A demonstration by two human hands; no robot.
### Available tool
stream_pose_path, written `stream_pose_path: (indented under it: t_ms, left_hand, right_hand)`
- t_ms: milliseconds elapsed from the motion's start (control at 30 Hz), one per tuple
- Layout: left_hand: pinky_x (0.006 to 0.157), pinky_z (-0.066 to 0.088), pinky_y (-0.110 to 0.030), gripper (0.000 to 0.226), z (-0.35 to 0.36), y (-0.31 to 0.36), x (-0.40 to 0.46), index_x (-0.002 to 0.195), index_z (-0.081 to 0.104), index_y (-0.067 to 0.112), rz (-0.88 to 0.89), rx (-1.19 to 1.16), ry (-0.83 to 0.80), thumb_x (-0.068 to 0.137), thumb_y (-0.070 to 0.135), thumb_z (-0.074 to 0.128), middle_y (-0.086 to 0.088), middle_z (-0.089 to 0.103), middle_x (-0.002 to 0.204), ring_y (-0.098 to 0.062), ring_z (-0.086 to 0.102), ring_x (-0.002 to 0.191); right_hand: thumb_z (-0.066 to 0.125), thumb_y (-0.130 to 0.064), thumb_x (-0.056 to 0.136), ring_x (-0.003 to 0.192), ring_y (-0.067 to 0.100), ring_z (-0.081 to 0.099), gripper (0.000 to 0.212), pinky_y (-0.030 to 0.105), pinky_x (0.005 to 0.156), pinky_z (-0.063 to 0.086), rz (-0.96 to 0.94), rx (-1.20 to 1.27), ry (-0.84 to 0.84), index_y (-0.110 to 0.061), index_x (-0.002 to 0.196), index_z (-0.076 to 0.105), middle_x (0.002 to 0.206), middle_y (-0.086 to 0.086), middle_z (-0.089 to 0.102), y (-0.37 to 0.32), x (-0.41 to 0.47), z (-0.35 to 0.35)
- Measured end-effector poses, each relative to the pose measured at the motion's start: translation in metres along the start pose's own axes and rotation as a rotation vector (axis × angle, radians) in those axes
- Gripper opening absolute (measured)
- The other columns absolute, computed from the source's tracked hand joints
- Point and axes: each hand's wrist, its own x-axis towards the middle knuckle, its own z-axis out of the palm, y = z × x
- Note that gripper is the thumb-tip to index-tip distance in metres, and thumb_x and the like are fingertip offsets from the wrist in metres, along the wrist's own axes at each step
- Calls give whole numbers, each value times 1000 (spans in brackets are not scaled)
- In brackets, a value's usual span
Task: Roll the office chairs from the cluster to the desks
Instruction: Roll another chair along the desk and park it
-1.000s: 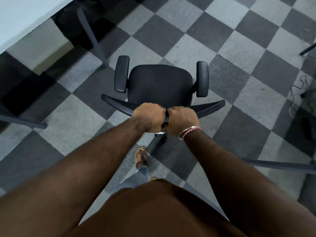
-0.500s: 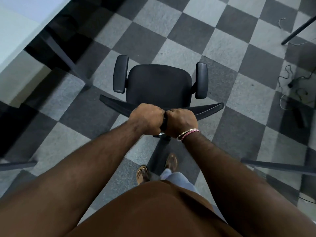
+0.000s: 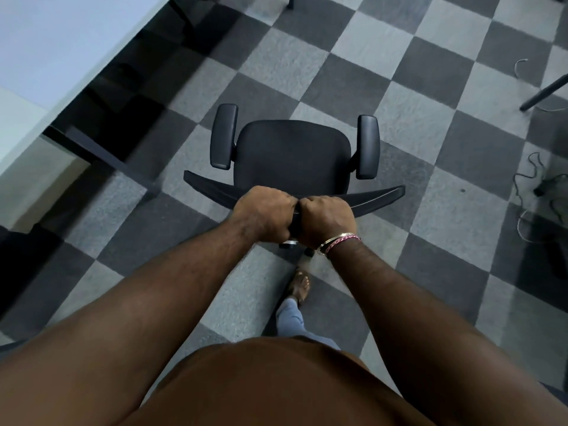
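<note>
A black office chair (image 3: pixel 292 156) with two armrests stands on the checkered carpet straight in front of me, its seat facing away. My left hand (image 3: pixel 264 215) and my right hand (image 3: pixel 325 221) sit side by side, both gripping the middle of the top edge of its curved backrest. The chair's base and wheels are almost wholly hidden under the seat and my hands. A white desk (image 3: pixel 55 44) fills the upper left corner, its dark leg (image 3: pixel 101 155) slanting down to the floor left of the chair.
Loose cables and a black adapter (image 3: pixel 544 189) lie on the floor at the right. A dark desk leg (image 3: pixel 544 92) slants in at the upper right. Another dark leg (image 3: pixel 290 1) shows at the top edge. My sandalled foot (image 3: pixel 301 284) is behind the chair.
The chair and I have rolled forward over the carpet tiles. The desk on the left and the cables on the right have slid closer and downward in view. Both hands keep their grip.
</note>
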Motion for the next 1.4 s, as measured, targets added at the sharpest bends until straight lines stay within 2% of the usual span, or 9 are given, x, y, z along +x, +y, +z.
stream_pose_path:
  t_ms: [133, 467, 600, 733, 933, 1067, 1167, 1400]
  left_hand:
    - [65, 53, -33, 30, -21, -15, 54, 100, 62, 36, -30, -6, 1, 81, 59, 68, 15, 63, 82, -12, 61, 72]
    - [66, 58, -37, 30, -65, -66, 202, 94, 59, 35, 10, 32, -34, 81, 61, 64, 15, 63, 80, -14, 62, 69]
    - [61, 57, -36, 28, -85, -95, 275, 90, 59, 35, 28, 59, -5, 80, 61, 63, 14, 60, 72, -13, 59, 61]
    - [56, 51, -32, 24, -110, -123, 343, 90, 59, 35, 37, 48, 8, 82, 56, 65, 14, 57, 71, -12, 57, 59]
    - [63, 59, -36, 22, -141, -166, 433, 90, 60, 35, 25, -18, -12, 78, 52, 68, 13, 62, 77, -14, 62, 66]
    - [61, 53, -32, 22, -161, -191, 494, 90, 60, 33, 43, 2, 1, 78, 49, 67, 13, 63, 81, -15, 59, 67]
    - [61, 56, -33, 19, -176, -204, 540, 88, 61, 32, 43, 25, -7, 79, 48, 66, 12, 63, 78, -14, 59, 65]
    - [62, 57, -35, 21, -217, -220, 653, 84, 61, 30, 3, 55, -14, 81, 50, 58, 9, 66, 78, -19, 63, 67]
  right_hand:
    - [63, -58, 71, 62, 21, 64, 33, 27, 54, 35, -19, 39, -13, -25, 71, 63, 69, -6, 65, 38, 51, 0]
    - [62, -51, 71, 65, 24, 66, 29, 31, 58, 45, -27, 47, -15, -22, 72, 63, 71, -3, 66, 130, 182, 1]
    - [63, -58, 69, 65, 23, 66, 35, 29, 58, 43, -2, 26, -23, -23, 72, 64, 71, -4, 66, 170, 248, -3]
    - [62, -53, 69, 70, 24, 67, 31, 31, 59, 45, 47, 38, -53, -24, 79, 64, 77, -4, 67, 207, 314, -13]
    - [62, -51, 72, 69, 22, 67, 26, 30, 58, 48, 96, 33, -102, -26, 77, 65, 75, -6, 67, 253, 402, -20]
    - [62, -48, 72, 68, 24, 67, 24, 29, 55, 42, 78, 9, -109, -24, 75, 65, 73, -4, 68, 287, 460, -22]
    - [61, -50, 73, 69, 25, 68, 26, 29, 55, 38, 47, 10, -99, -24, 76, 66, 75, -3, 69, 320, 500, -24]
    - [59, -52, 76, 74, 25, 68, 29, 31, 61, 47, 6, 26, -125, -24, 80, 67, 78, -2, 70, 408, 593, -32]
